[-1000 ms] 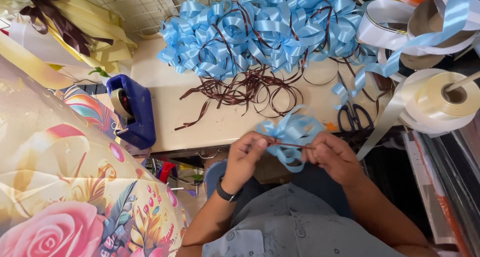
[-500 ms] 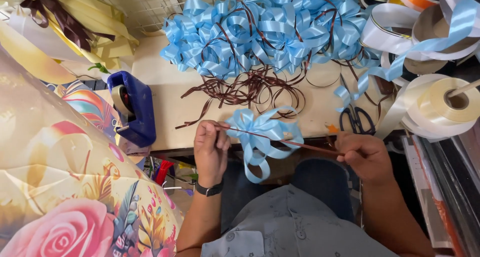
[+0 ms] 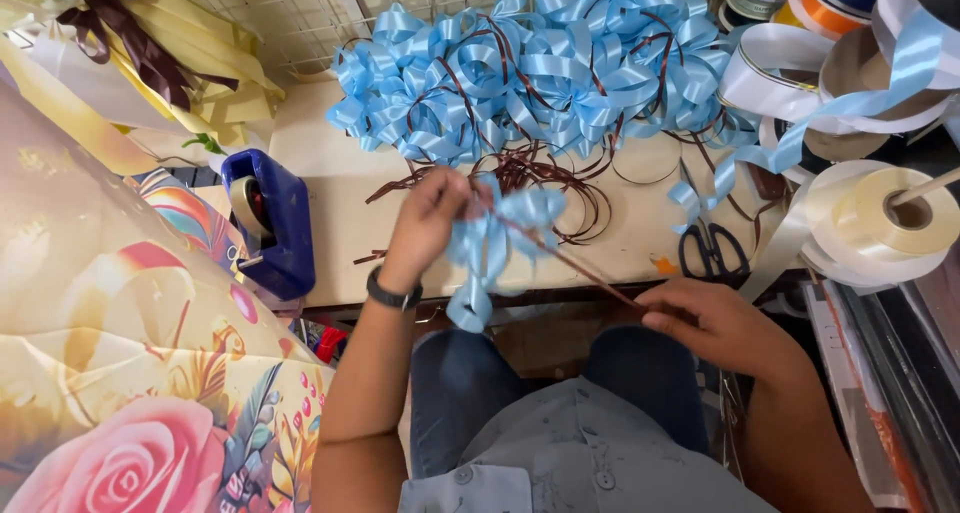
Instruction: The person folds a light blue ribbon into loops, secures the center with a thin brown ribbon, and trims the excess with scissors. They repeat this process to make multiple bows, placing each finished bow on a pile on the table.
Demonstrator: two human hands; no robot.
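Pulling a brown ribbon tight across a blue bow

Gripping a light blue bow (image 3: 495, 243) at its middle, the left hand (image 3: 425, 228) is raised over the front edge of the table (image 3: 340, 213), fingers closed around the loops. A thin brown ribbon (image 3: 575, 263) runs taut from the bow's centre down and to the right, into the right hand (image 3: 715, 323), which is closed on its end just above the person's lap. One tail of the bow hangs down below the left hand.

Behind the bow, a heap of finished blue bows (image 3: 540, 63) with brown ribbon ties fills the back of the table, and loose brown strands lie curled in front of it. Black scissors (image 3: 710, 248) lie flat near the right edge. A blue tape dispenser (image 3: 270, 223) stands at the left. Big ribbon spools (image 3: 885, 218) in cream sit to the right. Floral wrapping paper (image 3: 130, 373) covers the lower left.
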